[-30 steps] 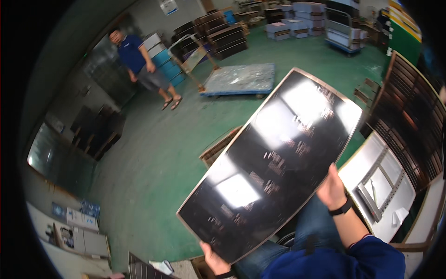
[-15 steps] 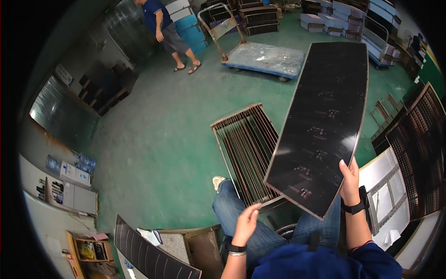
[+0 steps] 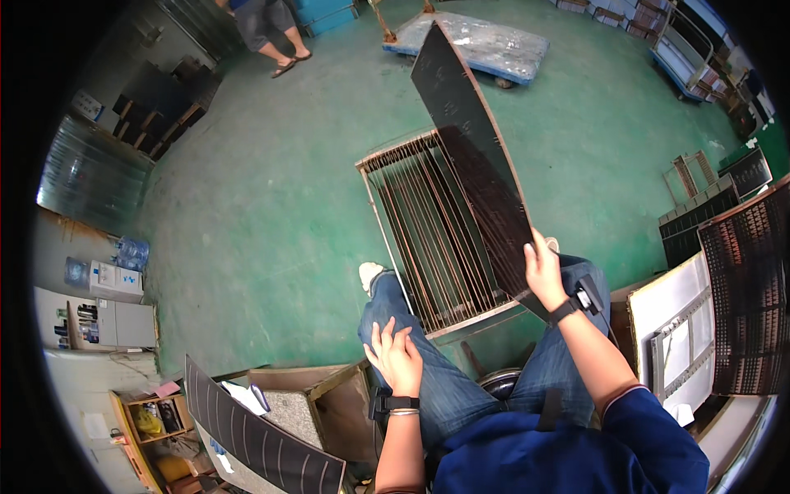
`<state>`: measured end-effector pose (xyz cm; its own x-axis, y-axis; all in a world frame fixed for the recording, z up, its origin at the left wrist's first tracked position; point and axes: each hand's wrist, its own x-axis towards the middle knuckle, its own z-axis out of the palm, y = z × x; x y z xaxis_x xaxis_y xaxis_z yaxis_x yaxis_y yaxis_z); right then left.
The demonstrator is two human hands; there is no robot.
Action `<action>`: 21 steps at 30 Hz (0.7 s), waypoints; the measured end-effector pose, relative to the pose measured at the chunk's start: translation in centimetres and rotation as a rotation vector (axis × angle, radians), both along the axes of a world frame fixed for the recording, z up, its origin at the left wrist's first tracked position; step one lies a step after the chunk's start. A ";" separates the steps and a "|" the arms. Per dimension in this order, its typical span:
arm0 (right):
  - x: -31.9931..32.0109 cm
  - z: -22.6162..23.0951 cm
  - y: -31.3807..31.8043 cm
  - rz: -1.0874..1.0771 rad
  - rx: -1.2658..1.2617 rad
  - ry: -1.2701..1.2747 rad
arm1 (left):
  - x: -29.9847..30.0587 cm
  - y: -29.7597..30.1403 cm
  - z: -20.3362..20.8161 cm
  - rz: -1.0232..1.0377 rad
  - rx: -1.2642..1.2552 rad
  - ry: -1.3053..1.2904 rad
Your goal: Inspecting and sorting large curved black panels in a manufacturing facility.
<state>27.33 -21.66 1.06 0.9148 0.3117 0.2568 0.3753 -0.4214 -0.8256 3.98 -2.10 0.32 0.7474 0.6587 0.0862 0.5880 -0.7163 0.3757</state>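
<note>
My right hand (image 3: pixel 546 270) pinches the near right edge of a long black circuit board panel (image 3: pixel 471 123). The panel stands steeply on edge, tilted, over the right side of a metal slotted rack (image 3: pixel 401 154) on the floor; whether its lower edge sits in a slot cannot be made out. Long thin rods run side by side along the rack between its end bars. My left hand (image 3: pixel 396 357) is empty, fingers spread, above my left thigh.
Another dark panel (image 3: pixel 255 436) with pale lines lies at my lower left beside a grey bench. To my right are a white board (image 3: pixel 679 337) and a perforated dark sheet (image 3: pixel 745 296). Ahead stand a flat trolley (image 3: pixel 469 49) and a person (image 3: pixel 267 29).
The panel has swung from facing me to nearly edge-on, moving left and down over the rack. My left hand has shifted left and spread its fingers. The view has tipped down.
</note>
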 end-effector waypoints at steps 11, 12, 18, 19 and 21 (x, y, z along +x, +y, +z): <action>3.3 -5.9 3.3 0.054 -0.140 0.070 | 1.0 0.0 0.4 0.012 0.043 0.087; 3.7 -5.9 3.4 0.061 -0.188 0.133 | 1.1 0.0 0.4 0.014 0.047 0.088; 6.0 -7.4 4.2 0.055 -0.230 0.136 | 1.6 -0.2 0.5 0.009 0.052 0.106; 6.2 -7.7 4.4 0.045 -0.237 0.117 | 1.7 -0.2 0.5 0.006 0.057 0.110; 6.4 -7.8 5.0 0.029 -0.257 0.103 | 1.6 -0.1 0.5 0.008 0.059 0.115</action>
<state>33.74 -16.67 -6.72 0.9219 0.3807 0.0720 0.3096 -0.6120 -0.7277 5.61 -2.21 0.79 0.7494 0.6610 0.0390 0.6305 -0.7303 0.2628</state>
